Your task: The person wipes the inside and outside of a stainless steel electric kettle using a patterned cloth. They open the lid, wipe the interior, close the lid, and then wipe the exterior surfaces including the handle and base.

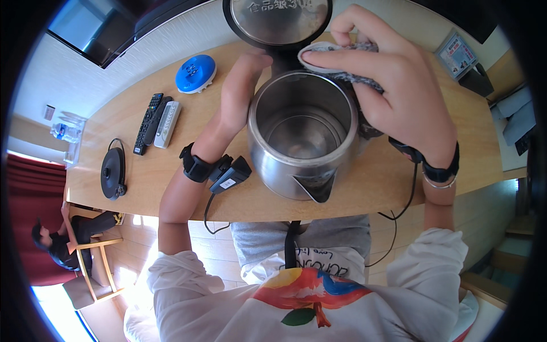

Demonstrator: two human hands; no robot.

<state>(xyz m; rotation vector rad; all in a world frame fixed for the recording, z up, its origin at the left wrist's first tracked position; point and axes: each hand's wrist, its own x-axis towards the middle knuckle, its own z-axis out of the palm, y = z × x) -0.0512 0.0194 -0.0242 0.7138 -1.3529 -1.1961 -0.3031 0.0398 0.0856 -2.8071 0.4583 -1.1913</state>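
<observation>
A stainless steel electric kettle (265, 166) stands upright on the wooden desk, its spout towards me. The hinged lid (277, 21) is raised at the far side, showing a bare metal interior with a ring-marked bottom. My left hand (243, 85) grips the kettle at its far left, by the black handle below the hinge; most of its fingers are hidden. In my right hand (397, 81) is a bunched grey cloth (361, 79) with a pale edge, pressed near the hinge and the far right of the rim.
Left on the desk (205, 132) are a black kettle base (113, 173), remote controls (148, 124) and a blue round device (195, 72). A sign stand (463, 64) is far right. Cables hang from both wrist devices. A seated person (64, 239) is at far left.
</observation>
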